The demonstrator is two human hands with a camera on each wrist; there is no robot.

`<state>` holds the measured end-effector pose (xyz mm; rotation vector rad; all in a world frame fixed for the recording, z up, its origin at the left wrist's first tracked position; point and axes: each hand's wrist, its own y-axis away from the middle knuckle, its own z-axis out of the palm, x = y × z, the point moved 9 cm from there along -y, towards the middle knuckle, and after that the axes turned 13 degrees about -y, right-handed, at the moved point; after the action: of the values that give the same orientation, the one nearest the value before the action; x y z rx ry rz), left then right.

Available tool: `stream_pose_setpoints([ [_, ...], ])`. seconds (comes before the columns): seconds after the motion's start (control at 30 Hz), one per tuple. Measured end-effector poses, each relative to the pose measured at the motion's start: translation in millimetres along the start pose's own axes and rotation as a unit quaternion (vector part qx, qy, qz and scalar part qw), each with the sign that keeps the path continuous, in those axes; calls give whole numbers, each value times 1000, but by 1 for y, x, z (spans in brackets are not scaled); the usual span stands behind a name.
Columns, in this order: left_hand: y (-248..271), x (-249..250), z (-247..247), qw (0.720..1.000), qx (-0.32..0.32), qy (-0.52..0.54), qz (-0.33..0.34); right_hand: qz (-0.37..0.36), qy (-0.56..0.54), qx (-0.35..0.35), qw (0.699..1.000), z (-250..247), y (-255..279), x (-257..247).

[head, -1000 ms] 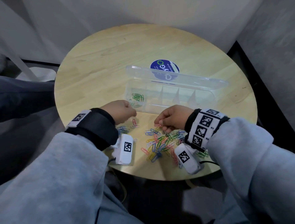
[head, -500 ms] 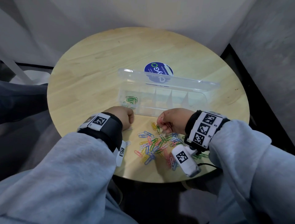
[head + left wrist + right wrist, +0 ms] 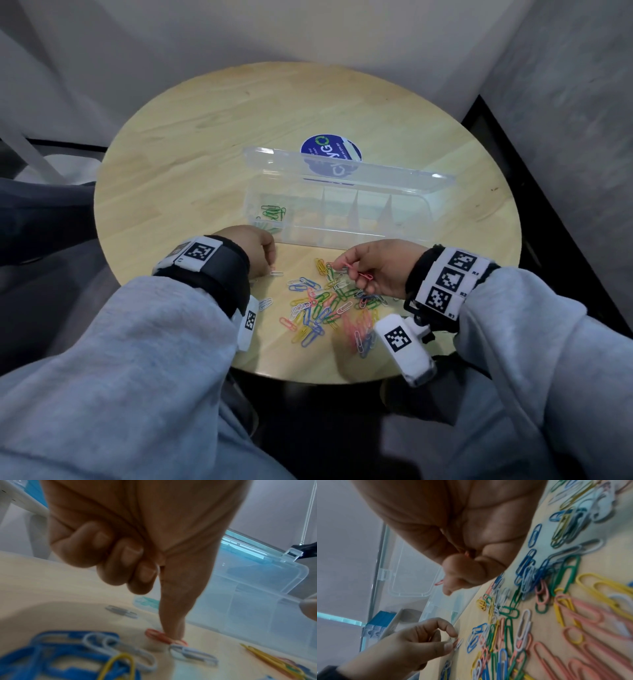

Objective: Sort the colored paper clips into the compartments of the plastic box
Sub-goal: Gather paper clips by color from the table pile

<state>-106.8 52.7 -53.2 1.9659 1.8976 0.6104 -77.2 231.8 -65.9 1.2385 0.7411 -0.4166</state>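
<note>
a: head view first. what's on the desk?

b: a round wooden desk. a clear plastic box with its lid up sits near the middle, green clips in its leftmost compartment. a loose pile of coloured paper clips lies at 6 o'clock from the box, near the desk's front edge.

a: and the hands?

b: the left hand is at 9 o'clock from the pile, its grip down on a pale clip. the right hand is at 3 o'clock, grip pinching red clips just above the pile.

a: left wrist view?

b: three fingers are curled into the palm; the forefinger points down, its tip pressing a red clip on the desk. blue, white and yellow clips lie close by, the box just behind at 2 o'clock.

a: right wrist view?

b: the right hand's grip is pressed together on a red clip poking out at 9 o'clock. the left hand's thumb and forefinger pinch at clips on the desk by the pile's edge.
</note>
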Motion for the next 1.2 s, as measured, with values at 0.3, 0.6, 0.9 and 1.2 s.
stream_pose_setpoints([
  [0.3,-1,9,5,997,-51,-54,-7,12,-103,-7,995,-23,4,7],
  [0.6,15,17,-17,987,25,154,37,-19,88,-36,995,-16,9,2],
  [0.9,44,33,-6,843,40,535,-17,-134,517,-46,844,13,30,-12],
  [1.2,46,33,23,943,-33,326,-55,-84,627,-88,770,20,24,20],
])
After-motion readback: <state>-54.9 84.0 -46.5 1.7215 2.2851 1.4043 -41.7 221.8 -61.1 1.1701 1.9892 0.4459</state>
